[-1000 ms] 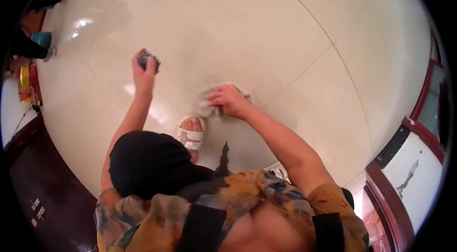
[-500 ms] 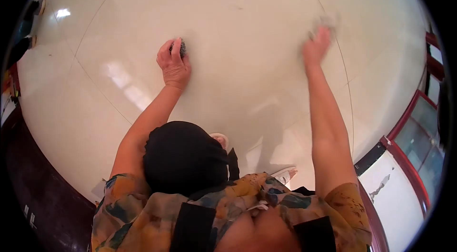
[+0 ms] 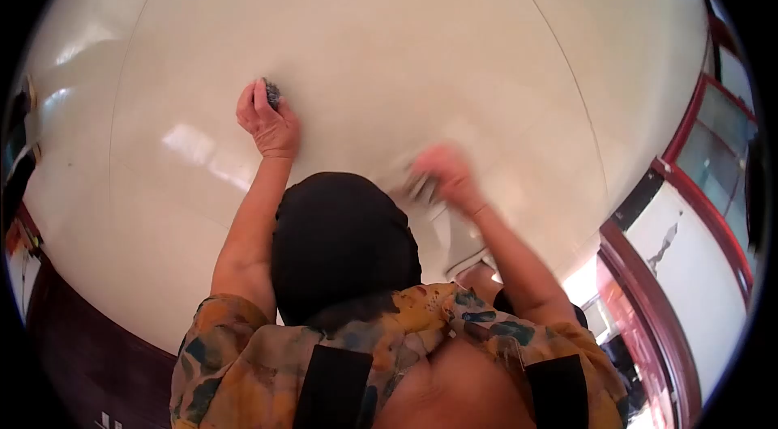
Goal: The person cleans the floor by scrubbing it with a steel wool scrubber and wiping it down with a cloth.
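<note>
My left hand (image 3: 269, 123) is closed around a dark grey steel wool scrubber (image 3: 273, 94), close to the glossy beige tiled floor (image 3: 389, 48). My right hand (image 3: 450, 174) is smeared by motion, low and right of centre, just above my shoe. Its fingers look curled round something greyish (image 3: 421, 186), too blurred to name. Part of that thing is hidden under the fingers.
My black-clad knee (image 3: 344, 247) stands between my arms. One of my shoes (image 3: 470, 260) shows below the right hand. A dark red cabinet (image 3: 97, 332) lies at lower left, a red-framed glass door (image 3: 713, 170) at right. Another person's feet (image 3: 24, 129) are at the left edge.
My right hand has swept from the far right back toward my body and to the left. The left hand still grips the scrubber, slightly further left in view. The view has shifted.
</note>
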